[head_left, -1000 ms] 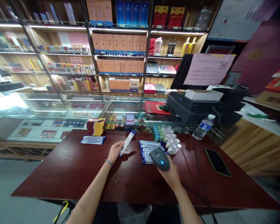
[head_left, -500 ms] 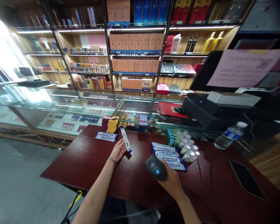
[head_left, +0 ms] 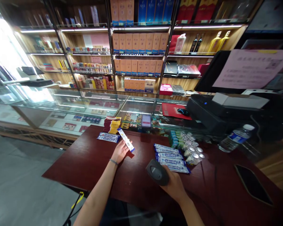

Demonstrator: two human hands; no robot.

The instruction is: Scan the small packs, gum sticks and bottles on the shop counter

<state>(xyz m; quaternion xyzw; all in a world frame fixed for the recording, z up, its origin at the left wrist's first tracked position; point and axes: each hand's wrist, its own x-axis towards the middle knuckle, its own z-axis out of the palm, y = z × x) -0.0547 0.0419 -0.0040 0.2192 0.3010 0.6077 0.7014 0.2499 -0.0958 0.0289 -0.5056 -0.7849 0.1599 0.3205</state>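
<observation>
My left hand [head_left: 120,152] grips a long white and blue snack bar [head_left: 125,139] above the dark red table [head_left: 85,163], its tip pointing towards the far left. My right hand [head_left: 174,185] is wrapped round a dark grey handheld scanner [head_left: 157,171], whose head points towards the bar. Just beyond the scanner lies a row of several similar blue and white bars [head_left: 171,157]. One more bar [head_left: 108,137] lies flat at the far left of the table, in front of a stack of red and yellow packets [head_left: 111,124].
Small clear bottles [head_left: 191,149] and green packs [head_left: 174,138] stand at the table's far edge. A water bottle [head_left: 235,138] lies to the right, a black phone [head_left: 253,185] further right. Behind are a glass counter [head_left: 85,106], a black printer [head_left: 217,110] and stocked shelves.
The view has swung left. My left hand carried the bar leftwards, away from the scanner, and tilted it over. The scanner's blue light no longer shows.
</observation>
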